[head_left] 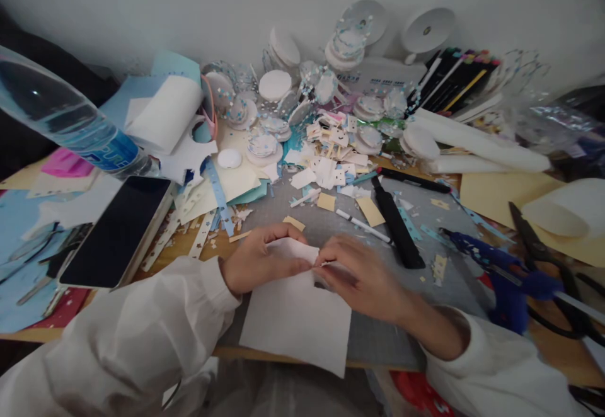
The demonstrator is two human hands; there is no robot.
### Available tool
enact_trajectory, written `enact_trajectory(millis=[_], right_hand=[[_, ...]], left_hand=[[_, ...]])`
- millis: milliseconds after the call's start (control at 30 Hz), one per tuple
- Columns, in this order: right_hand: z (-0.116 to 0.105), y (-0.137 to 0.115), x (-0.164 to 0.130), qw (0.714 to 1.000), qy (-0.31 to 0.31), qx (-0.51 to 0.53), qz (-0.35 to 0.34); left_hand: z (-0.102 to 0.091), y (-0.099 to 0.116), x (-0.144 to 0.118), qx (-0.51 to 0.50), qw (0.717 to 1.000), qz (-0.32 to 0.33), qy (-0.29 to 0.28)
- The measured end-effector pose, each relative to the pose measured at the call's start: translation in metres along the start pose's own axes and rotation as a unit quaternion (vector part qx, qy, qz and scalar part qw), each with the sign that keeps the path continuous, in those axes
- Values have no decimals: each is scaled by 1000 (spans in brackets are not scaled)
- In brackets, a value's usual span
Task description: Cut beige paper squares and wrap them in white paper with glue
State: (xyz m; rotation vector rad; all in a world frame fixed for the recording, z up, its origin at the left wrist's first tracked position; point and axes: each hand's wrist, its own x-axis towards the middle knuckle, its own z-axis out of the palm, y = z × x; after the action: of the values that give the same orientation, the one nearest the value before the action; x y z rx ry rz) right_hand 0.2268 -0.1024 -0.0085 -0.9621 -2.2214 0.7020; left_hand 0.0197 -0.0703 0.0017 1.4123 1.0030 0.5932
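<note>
A white paper sheet [295, 322] lies on the grey cutting mat [416, 278], its near corner hanging over the table's front edge. My left hand [258, 259] pinches the sheet's folded top edge [297, 250] between thumb and fingers. My right hand [362, 275] meets it from the right, fingertips closed on the same folded paper edge. Both wrists wear white sleeves. What lies under my right palm is hidden.
A tablet [116, 231] lies at the left, under a tilted water bottle [66, 121]. A blue glue gun [501, 272] and black scissors [543, 253] sit at the right. A black knife [397, 225], a white pen [362, 225], paper scraps and round discs [276, 83] crowd the back.
</note>
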Motion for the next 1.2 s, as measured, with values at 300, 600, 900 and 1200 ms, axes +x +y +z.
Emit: enact_trajectory(millis=[300, 600, 900, 1200], right_hand=[[0, 0, 3, 980, 31, -156, -119], [1, 6, 1, 980, 42, -140, -134], [-1, 0, 1, 985, -11, 133, 106], [-6, -3, 5, 924, -72, 272, 258]], left_hand=[[2, 1, 1, -38, 998, -37, 15], [-1, -2, 2, -25, 999, -20, 7], [-9, 1, 5, 19, 998, 26, -58], [-9, -2, 4, 7, 998, 19, -55]])
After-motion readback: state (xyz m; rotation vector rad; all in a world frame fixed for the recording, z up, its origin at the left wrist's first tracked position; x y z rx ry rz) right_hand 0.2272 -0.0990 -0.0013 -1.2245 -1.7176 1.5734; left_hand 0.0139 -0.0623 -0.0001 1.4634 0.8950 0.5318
